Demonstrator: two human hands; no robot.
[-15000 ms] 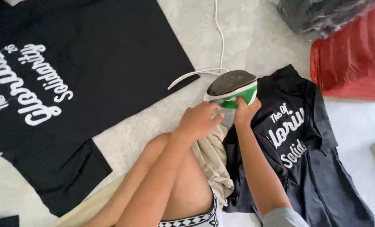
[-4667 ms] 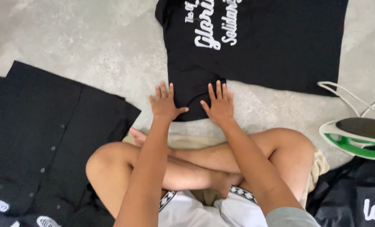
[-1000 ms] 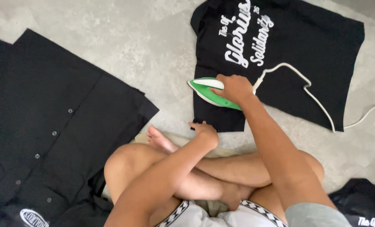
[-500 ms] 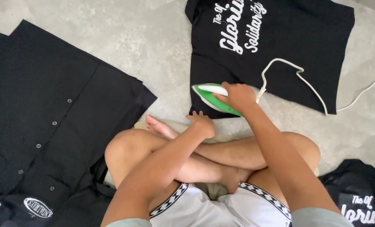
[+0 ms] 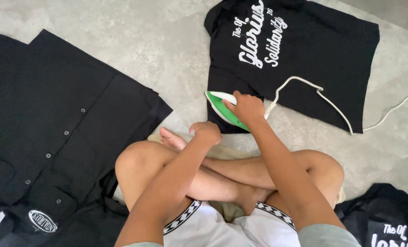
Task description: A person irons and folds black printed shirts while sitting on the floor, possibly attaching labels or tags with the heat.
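Observation:
My right hand (image 5: 246,107) grips the handle of a green and white iron (image 5: 222,107). The iron rests on the near left corner of a black T-shirt (image 5: 304,59) with white lettering, spread flat on the grey floor ahead of me. The iron's white cord (image 5: 332,103) loops across the shirt and off to the right. My left hand (image 5: 207,131) is curled shut just short of the shirt's near edge, above my foot, holding nothing that I can see. I sit cross-legged with my knees under both arms.
A black buttoned shirt (image 5: 53,137) with a chest patch lies spread on the floor to my left. Another black printed garment (image 5: 387,219) sits at the lower right corner. A beige cloth (image 5: 222,153) lies under my legs. Grey floor (image 5: 135,41) shows between the garments.
My right hand has slid the iron slightly along the near corner of the T-shirt. The view has shifted a little. My left hand stays curled near my foot.

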